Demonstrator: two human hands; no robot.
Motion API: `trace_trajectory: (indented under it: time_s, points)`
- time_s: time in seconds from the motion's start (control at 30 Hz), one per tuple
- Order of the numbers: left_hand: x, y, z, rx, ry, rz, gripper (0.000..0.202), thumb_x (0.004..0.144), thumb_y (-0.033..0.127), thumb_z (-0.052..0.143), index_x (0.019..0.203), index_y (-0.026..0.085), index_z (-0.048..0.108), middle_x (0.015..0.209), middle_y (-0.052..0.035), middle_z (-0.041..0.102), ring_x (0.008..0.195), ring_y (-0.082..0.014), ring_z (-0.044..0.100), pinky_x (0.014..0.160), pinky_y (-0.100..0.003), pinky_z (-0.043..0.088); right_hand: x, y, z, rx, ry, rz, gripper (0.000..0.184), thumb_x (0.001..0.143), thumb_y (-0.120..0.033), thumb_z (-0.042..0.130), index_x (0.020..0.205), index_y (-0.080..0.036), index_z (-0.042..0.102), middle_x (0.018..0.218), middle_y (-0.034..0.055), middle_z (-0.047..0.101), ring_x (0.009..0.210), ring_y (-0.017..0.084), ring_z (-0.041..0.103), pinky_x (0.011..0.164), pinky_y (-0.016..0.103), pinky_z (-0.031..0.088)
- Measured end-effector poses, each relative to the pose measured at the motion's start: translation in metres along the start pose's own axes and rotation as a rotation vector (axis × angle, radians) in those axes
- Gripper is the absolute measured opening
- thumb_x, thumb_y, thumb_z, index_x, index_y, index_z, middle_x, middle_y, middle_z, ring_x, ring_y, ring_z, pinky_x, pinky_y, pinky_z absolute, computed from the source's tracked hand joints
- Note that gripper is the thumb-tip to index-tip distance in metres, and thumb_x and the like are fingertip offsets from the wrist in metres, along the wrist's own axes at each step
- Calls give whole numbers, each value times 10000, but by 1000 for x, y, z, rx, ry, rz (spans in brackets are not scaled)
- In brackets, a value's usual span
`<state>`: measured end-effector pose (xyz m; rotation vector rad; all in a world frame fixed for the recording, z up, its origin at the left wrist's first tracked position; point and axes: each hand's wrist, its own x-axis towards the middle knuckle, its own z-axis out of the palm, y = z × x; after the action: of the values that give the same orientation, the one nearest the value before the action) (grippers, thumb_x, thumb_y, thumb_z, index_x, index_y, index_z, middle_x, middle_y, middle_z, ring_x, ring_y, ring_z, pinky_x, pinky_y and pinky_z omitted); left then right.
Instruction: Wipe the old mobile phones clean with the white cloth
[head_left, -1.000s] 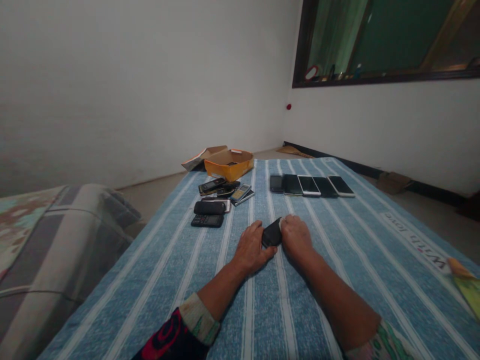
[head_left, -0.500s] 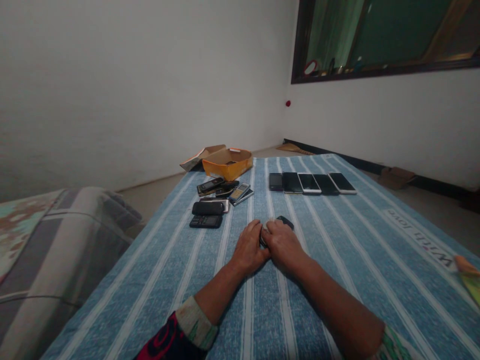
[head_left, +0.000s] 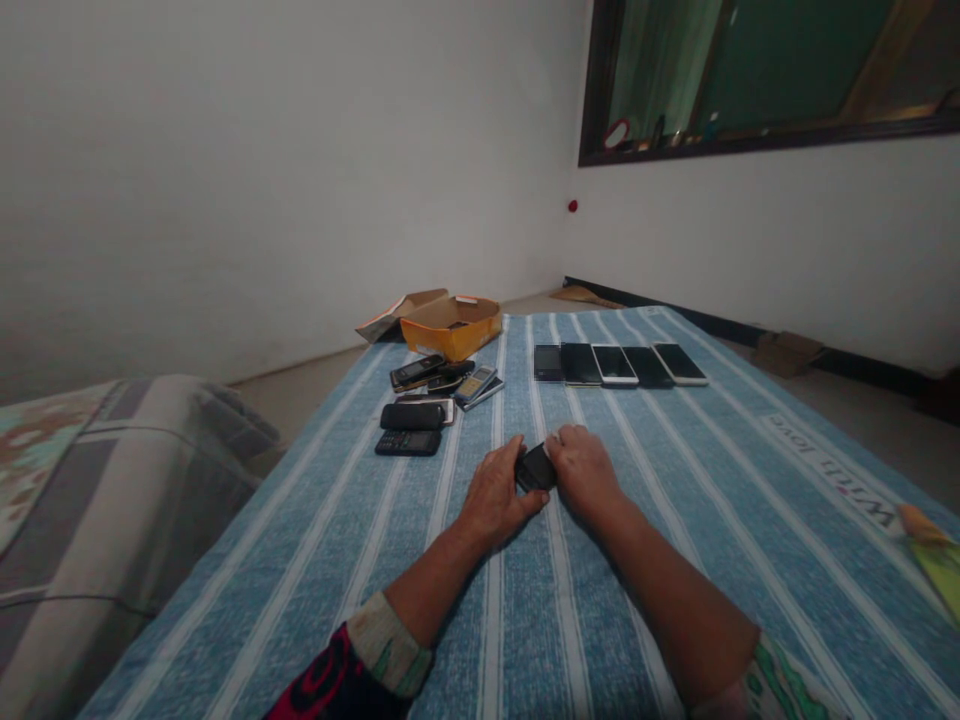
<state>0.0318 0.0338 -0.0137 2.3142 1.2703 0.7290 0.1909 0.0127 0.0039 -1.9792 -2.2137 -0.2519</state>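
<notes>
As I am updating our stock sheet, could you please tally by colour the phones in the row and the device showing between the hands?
Dark phones in the row: 3
White-framed phones in the row: 2
Dark device between the left hand and right hand: 1
Total: 6

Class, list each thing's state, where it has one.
Small black rectangular device: held in left hand, right hand at its edge
Orange rectangular cardboard box: open
Black rectangular keypad phone: lying flat, keys up
Five dark-faced rectangular phones: lying side by side
Blue white-striped cloth: spread out
</notes>
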Motion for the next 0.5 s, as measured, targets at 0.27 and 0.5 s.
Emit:
trace_trajectory:
  time_s: [0.27, 0.5]
  points:
    - [0, 0, -1, -13, 9, 21, 686, 710, 276, 697, 1346, 178, 461, 1253, -123, 634, 1166, -297, 574, 1014, -467, 449, -9, -21, 1, -15, 19, -12, 258, 919, -76, 431, 1060, -64, 647, 1002, 177, 608, 964, 285, 510, 771, 382, 397]
    - [0, -2, 1, 12, 5, 23, 670, 722, 302, 706, 1333, 149, 476, 1261, -143, 629, 1174, -310, 563, 1018, -469, 444, -22, -13, 4, -18, 19, -55, 257, 926, -99, 445, 1075, -93, 654, 1044, 158, 612, 984, 275, 504, 786, 364, 406]
